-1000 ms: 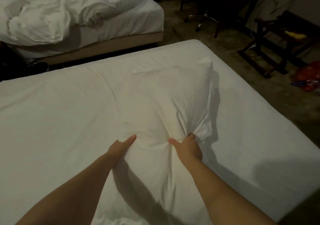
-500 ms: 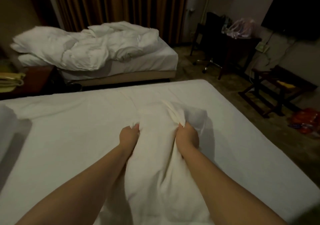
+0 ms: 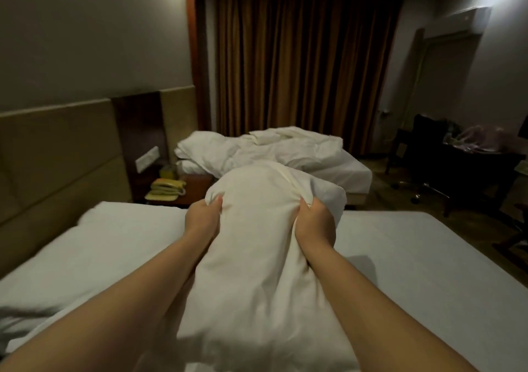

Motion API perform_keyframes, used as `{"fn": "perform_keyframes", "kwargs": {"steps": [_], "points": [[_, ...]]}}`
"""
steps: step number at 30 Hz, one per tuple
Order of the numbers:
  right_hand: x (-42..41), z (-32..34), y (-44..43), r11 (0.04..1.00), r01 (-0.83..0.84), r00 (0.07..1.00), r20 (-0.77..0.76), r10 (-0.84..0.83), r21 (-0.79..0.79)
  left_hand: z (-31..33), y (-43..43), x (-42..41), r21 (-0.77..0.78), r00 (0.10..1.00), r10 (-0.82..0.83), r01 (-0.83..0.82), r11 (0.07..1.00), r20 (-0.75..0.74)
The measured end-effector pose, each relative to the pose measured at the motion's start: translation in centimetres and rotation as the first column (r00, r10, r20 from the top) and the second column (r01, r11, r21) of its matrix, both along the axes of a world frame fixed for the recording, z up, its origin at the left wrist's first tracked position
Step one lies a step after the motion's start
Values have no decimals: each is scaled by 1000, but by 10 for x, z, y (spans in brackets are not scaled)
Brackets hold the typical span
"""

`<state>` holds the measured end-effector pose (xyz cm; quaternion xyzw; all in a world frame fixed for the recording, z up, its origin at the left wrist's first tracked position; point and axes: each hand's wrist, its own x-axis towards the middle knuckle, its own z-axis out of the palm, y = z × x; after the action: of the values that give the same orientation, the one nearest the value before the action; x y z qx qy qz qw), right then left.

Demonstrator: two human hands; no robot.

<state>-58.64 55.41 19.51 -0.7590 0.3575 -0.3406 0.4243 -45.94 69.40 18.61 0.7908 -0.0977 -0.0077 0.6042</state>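
the pillow point(image 3: 257, 271) stands on end between the person's two forearms, raised in front of the chest; its lower end runs out of the bottom of the view, so it cannot be told whether it rests on the bed point(image 3: 428, 257) or hangs free. near its top the left hand point(image 3: 201, 220) and the right hand point(image 3: 314, 223) each clutch a fistful of the white cover, fingers point(image 3: 304, 203) curled tight into the cloth on either side, and the filling bulges in a round head above them. judging from this, the cover is already on and the pillow is being shaken or plumped into shape; what is left is to even out the filling, smooth the bunched cloth and lay the pillow down at the head of the bed. the sheet below looks flat and tucked, with open room on both sides of the arms. the bed's right edge drops to the floor, and the padded headboard point(image 3: 57, 157) closes the left side. beyond the far edge a nightstand point(image 3: 197, 185) carries a yellow telephone point(image 3: 167, 190), near enough to be struck by a wide swing. farther off lie a second bed point(image 3: 285, 154) heaped with rumpled linen, a dark table point(image 3: 485, 165) at the right, and the brown curtain point(image 3: 300, 57).
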Motion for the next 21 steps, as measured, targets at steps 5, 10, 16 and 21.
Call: {"fn": "perform_keyframes", "kwargs": {"steps": [5, 10, 16, 21], "points": [[69, 36, 85, 990, -134, 987, 84, 138, -54, 43, 100, 55, -29, 988, 141, -140, 990, 68], [154, 50, 153, 966, -248, 957, 134, 256, -75, 56, 181, 117, -56, 960, 268, -264, 963, 80], [263, 39, 215, 924, -380, 898, 224, 380, -43, 62, 260, 191, -30, 916, 382, -381, 924, 124], [338, 17, 268, 885, -461, 857, 225, 463, -66, 51, 322, 266, 39, 870, 437, -457, 889, 228]]}}
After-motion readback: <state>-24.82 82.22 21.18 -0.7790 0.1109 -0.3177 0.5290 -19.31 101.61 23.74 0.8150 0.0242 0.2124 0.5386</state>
